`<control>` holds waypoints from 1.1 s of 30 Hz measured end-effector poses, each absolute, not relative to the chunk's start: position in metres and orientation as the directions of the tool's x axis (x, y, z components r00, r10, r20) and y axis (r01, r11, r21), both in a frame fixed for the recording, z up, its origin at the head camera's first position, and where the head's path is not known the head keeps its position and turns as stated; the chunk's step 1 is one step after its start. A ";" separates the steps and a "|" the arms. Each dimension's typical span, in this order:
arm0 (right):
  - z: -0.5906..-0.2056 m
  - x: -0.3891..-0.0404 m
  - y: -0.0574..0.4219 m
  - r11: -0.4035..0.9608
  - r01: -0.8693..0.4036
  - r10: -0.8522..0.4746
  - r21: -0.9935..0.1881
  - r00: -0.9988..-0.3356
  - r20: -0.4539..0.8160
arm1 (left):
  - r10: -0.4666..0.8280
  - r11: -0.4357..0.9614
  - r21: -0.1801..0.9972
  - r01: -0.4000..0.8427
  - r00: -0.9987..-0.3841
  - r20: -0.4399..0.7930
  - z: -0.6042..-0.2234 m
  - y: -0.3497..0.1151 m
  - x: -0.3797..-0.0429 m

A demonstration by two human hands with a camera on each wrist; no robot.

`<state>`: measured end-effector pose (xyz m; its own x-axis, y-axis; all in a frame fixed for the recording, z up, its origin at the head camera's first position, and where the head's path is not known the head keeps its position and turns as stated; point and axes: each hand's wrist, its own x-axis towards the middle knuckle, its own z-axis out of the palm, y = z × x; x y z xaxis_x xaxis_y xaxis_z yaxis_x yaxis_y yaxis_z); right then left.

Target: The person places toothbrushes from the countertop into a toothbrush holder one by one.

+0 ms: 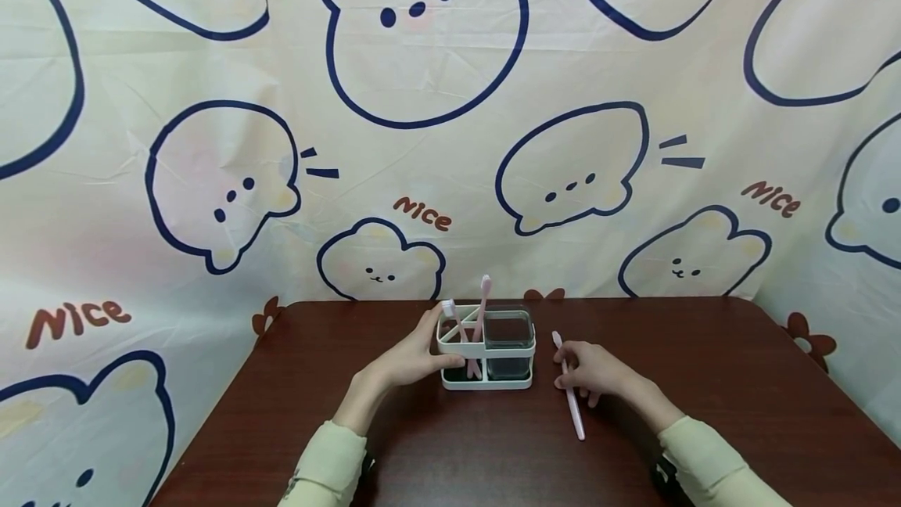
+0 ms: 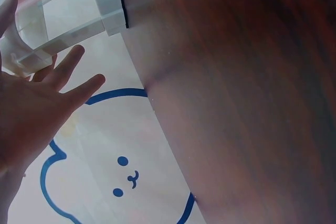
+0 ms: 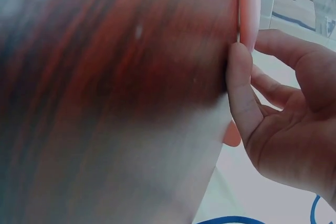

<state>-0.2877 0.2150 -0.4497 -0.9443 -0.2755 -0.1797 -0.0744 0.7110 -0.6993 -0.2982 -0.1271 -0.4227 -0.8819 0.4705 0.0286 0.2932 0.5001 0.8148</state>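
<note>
A white toothbrush holder [image 1: 508, 352] stands on the table in the head view. Two pink toothbrushes [image 1: 486, 286] lean in its left compartments, and a clear cup [image 1: 510, 329] sits in the right one. My left hand [image 1: 408, 362] grips the holder's left end, thumb along the front and fingers behind. In the left wrist view two fingers of that hand [image 2: 26, 119] spread away from the frame. To the right of the holder, my right hand [image 1: 597, 371] pinches another pink toothbrush [image 1: 576, 418] between thumb and fingers. Its bristle end points toward the back, and it is low over or on the tabletop; contact is unclear.
The dark brown wooden table [image 1: 479, 452] reaches back to a cloth backdrop [image 1: 464, 163] with bear drawings. The holder is close to the table's back edge. Pale green sleeves [image 1: 327, 456] cover both forearms.
</note>
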 end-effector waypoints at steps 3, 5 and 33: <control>-0.448 -0.286 0.214 0.710 -0.061 -0.262 -0.701 -0.948 -0.183 | 0.470 0.497 0.816 0.293 -0.882 0.030 -0.423 -0.127 -0.298; -0.448 -0.285 0.214 0.709 -0.056 -0.256 -0.703 -0.949 -0.183 | 0.471 0.492 0.819 0.293 -0.881 0.032 -0.424 -0.127 -0.298; -0.425 -0.288 0.212 0.673 -0.193 -0.222 -0.714 -0.974 0.054 | 0.476 0.503 0.809 0.303 -0.879 0.033 -0.423 -0.128 -0.298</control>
